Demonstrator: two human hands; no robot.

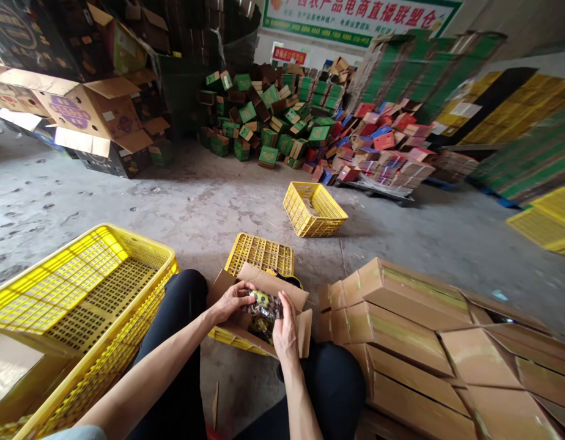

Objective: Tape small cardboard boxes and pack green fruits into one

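Between my two hands is a clear plastic packet (263, 302) with dark and yellow-green printing; what is inside I cannot make out. My left hand (233, 300) grips its left end, fingers bent over the film. The right end is pinched by my right hand (286, 324), thumb and fingers closed on it. Just beneath is an open cardboard box (277, 285) with its flaps spread. Another shiny, dark packet (261, 329) lies inside that box. The box rests on an upturned yellow crate (259, 251) between my knees.
A large yellow crate (140, 244) stands to my left, with cardboard in its near end. Folded brown cartons (411, 342) are stacked at my right. Ahead sits a smaller yellow crate (317, 214). Beyond it lie heaped green boxes (268, 156) and red boxes (384, 140).
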